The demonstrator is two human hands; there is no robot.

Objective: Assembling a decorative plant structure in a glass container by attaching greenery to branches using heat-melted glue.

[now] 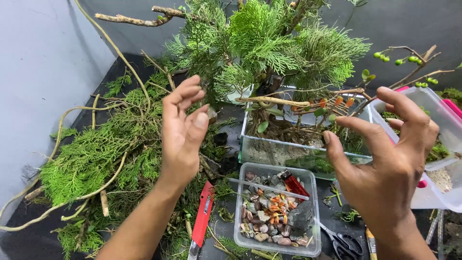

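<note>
My left hand is raised, palm facing right, fingers apart and holding nothing, in front of a heap of cut green conifer sprigs. My right hand mirrors it on the right, palm facing left, fingers spread and empty. Between and behind them stands a clear glass tank with sand, bare twigs and a small conifer tree planted in it. Below the hands a clear plastic tub holds several pebbles, a dark stone and a small red bottle.
A red utility knife lies left of the tub. Black scissors and a brush lie at its right. A clear lidded box with pink clips stands far right. Long bare branches reach over the dark table; grey walls surround it.
</note>
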